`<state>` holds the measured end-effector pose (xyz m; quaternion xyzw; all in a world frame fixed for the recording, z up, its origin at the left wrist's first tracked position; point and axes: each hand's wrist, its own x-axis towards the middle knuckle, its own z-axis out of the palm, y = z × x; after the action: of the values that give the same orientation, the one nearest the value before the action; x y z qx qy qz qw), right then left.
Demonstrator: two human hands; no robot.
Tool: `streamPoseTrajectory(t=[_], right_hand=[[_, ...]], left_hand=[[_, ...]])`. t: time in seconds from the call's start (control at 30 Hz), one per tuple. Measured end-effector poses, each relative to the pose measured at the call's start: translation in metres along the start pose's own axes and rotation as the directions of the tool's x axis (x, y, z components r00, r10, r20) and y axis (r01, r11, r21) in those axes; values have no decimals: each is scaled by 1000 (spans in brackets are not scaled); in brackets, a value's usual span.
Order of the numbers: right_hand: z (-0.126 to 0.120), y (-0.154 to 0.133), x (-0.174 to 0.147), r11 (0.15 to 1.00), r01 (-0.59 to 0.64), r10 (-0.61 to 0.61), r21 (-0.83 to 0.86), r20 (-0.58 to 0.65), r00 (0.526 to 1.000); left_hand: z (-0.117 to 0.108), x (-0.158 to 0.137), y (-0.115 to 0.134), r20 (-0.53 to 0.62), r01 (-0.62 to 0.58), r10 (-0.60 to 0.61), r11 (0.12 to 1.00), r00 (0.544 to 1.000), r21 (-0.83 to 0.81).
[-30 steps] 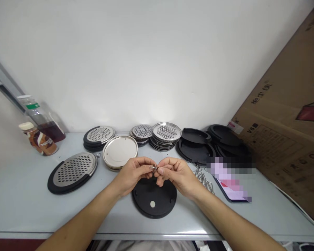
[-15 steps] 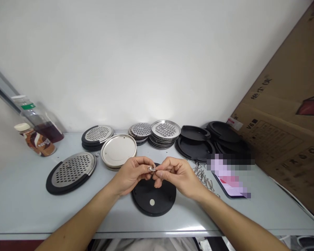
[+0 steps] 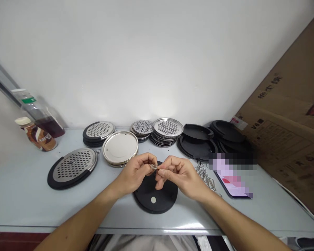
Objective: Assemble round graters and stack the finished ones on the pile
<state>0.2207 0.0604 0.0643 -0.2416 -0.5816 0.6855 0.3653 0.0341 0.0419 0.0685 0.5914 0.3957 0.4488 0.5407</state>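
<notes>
Between the fingertips of both hands is a small, shiny wire clip (image 3: 153, 167). My left hand (image 3: 135, 173) pinches it from the left, and my right hand (image 3: 180, 176) pinches its other end. Fingers cover part of the clip. Below the hands, a round black disc (image 3: 159, 206) with a pale round spot lies on the table, partly hidden by them. More bent wire clips (image 3: 206, 177) lie in a loose heap to the right of my right hand. A stack of plain metal discs (image 3: 120, 148) stands behind my left hand.
A perforated metal disc in a black holder (image 3: 73, 167) lies at left, with similar ones (image 3: 99, 131) stacked behind. Grater-like discs (image 3: 168, 128) and black holders (image 3: 197, 148) line the wall. A phone (image 3: 231, 177) and carton (image 3: 290, 146) are right; bottles (image 3: 38, 135) stand left.
The view has shifted slightly, so the things on the table sit a little differently in the picture. Both hands stay together over the black disc, and the clip appears slightly turned between the fingertips.
</notes>
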Motion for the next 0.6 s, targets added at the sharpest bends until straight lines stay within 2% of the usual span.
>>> streamPoseTrajectory(t=[0.1, 0.17, 0.23, 0.33, 0.43, 0.5, 0.6], right_hand=[[1, 1, -1, 997, -20, 17, 69, 52, 998], [1, 2, -2, 993, -16, 6, 113, 91, 996], [2, 4, -3, 996, 17, -23, 85, 77, 997], [2, 6, -6, 981, 152, -154, -124, -4, 988], [0, 7, -8, 842, 328, -355, -429, 19, 935], [-3, 6, -9, 735, 372, -417, -566, 55, 907], [-4, 4, -8, 669, 376, -431, -641, 78, 899]], left_hand=[[1, -1, -1, 67, 92, -81, 976, 994, -197], [1, -1, -2, 120, 186, -154, 924, 981, -335], [1, 0, -4, 155, 257, -211, 875, 965, -411], [-1, 1, -6, 161, 283, -235, 857, 959, -431], [-3, 1, -6, 107, 248, -224, 877, 969, -412], [-5, 1, -5, 68, 219, -209, 890, 975, -400], [-9, 0, -3, 83, 219, -202, 896, 976, -387]])
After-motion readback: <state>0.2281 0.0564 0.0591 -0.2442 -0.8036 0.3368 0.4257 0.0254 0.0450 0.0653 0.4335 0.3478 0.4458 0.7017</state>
